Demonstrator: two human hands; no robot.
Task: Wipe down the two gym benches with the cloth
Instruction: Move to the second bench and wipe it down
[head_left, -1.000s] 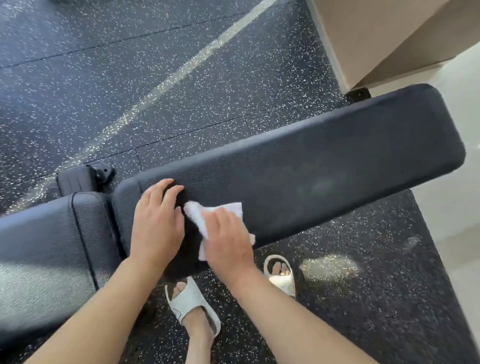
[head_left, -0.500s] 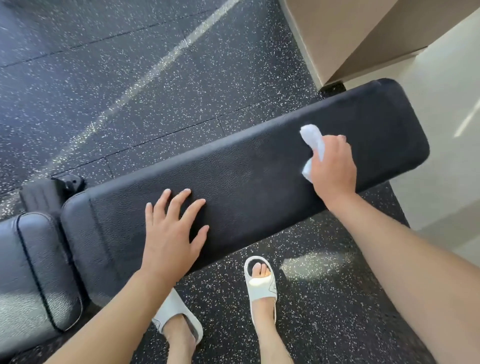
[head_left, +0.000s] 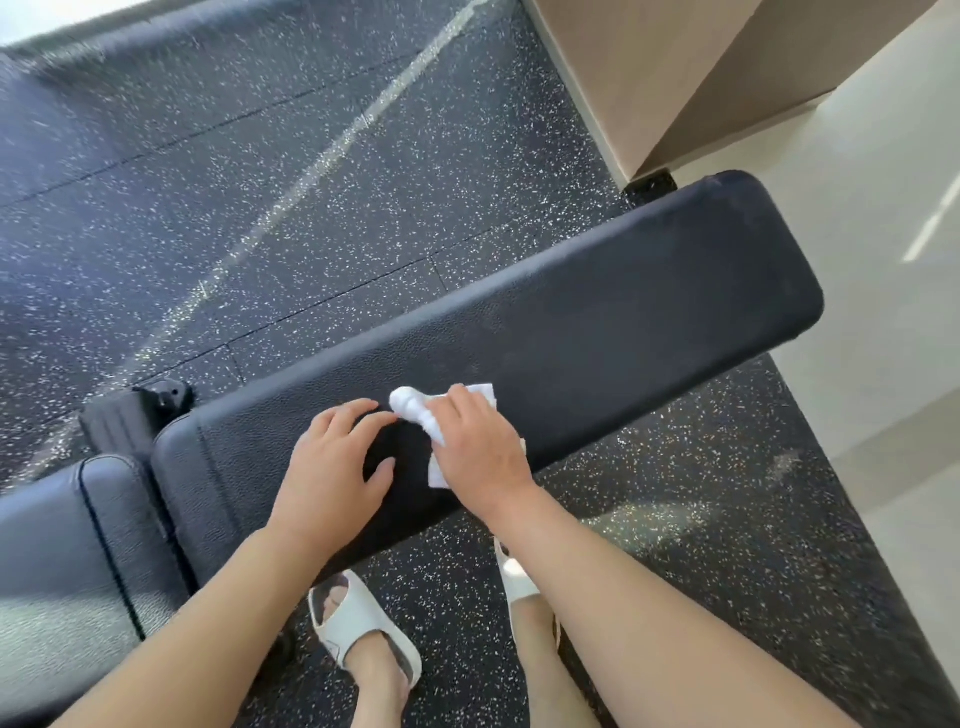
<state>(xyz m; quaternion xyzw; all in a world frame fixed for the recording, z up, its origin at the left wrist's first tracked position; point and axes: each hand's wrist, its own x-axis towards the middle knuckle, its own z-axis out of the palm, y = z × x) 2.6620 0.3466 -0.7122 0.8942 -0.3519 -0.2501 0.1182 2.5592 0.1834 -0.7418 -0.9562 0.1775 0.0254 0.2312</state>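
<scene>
Now bench pad (head_left: 597, 332) runs lower-left to upper-right, R hand (head_left: 478, 452) on cloth (head_left: 415, 410).

The scene is brightly lit by daylight from the right; a glare patch is cast on the near floor (head_left: 649, 525), and far-left edges are smeared by blur.

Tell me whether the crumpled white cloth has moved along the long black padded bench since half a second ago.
Yes. The crumpled white cloth, gripped by the right hand, went from near the long black padded bench's far rounded end back toward the left hand.
</scene>
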